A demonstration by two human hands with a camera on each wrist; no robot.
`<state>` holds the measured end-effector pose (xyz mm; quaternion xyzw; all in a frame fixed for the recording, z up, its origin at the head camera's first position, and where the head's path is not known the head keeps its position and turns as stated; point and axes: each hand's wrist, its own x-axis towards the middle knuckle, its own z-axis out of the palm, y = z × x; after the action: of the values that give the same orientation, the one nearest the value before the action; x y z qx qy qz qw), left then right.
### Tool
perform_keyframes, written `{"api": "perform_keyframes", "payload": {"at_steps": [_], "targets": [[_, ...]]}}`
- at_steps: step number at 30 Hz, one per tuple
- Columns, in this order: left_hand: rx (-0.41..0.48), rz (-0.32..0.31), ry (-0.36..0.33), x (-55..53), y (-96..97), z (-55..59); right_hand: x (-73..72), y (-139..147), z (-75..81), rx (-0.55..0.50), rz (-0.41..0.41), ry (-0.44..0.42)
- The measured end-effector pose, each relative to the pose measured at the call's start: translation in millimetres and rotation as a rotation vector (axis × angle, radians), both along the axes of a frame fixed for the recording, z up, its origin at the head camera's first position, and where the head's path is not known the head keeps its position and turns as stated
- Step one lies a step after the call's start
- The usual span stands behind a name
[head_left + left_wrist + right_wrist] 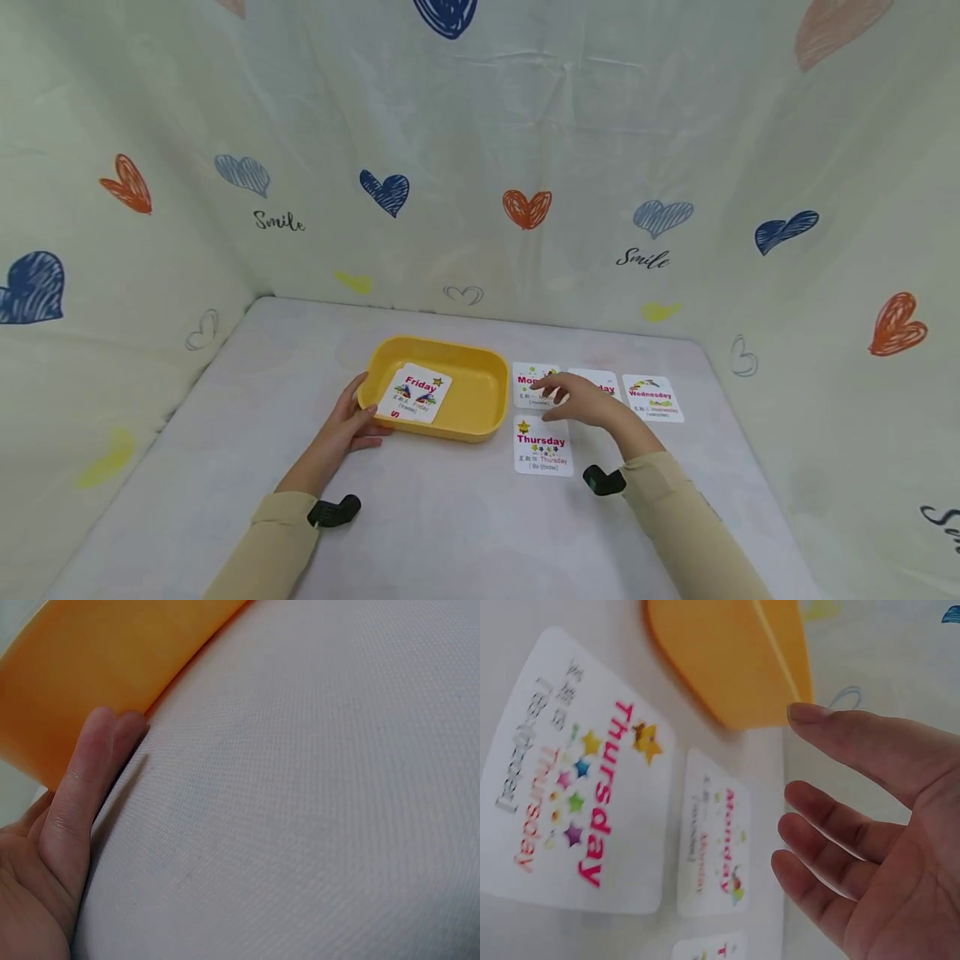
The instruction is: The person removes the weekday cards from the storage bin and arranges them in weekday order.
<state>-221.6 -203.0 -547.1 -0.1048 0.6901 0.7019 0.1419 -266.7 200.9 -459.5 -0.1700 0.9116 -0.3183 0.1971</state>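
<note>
My left hand holds the left corner of a yellow tray; in the left wrist view, fingers lie against its outer wall, low by the table. A Friday card lies inside, with a red letter showing at its lower left corner. My right hand hovers with loosely bent fingers and nothing in them, over the Monday card and a card ending in "day", partly hiding both. Just below the Monday card lies the Thursday card.
A Wednesday card lies at the right end of the upper row. The pale table meets a cloth backdrop printed with hearts along its back edge. Dark straps sit at both wrists.
</note>
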Motion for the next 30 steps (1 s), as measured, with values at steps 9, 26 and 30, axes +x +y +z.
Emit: {"api": "perform_keyframes", "payload": {"at_steps": [9,26,30], "targets": [[0.024,-0.006,-0.023,2.8,-2.3,-4.2,-2.8,-34,16.0,-0.155,0.159,-0.055],[0.011,-0.042,0.016,2.3,-2.4,0.7,-19.6,-94,15.6,-0.151,0.256,-0.1],[0.013,-0.034,0.009,2.1,-2.7,1.1,-26.4,-105,10.1,-0.143,0.254,-0.121]]}}
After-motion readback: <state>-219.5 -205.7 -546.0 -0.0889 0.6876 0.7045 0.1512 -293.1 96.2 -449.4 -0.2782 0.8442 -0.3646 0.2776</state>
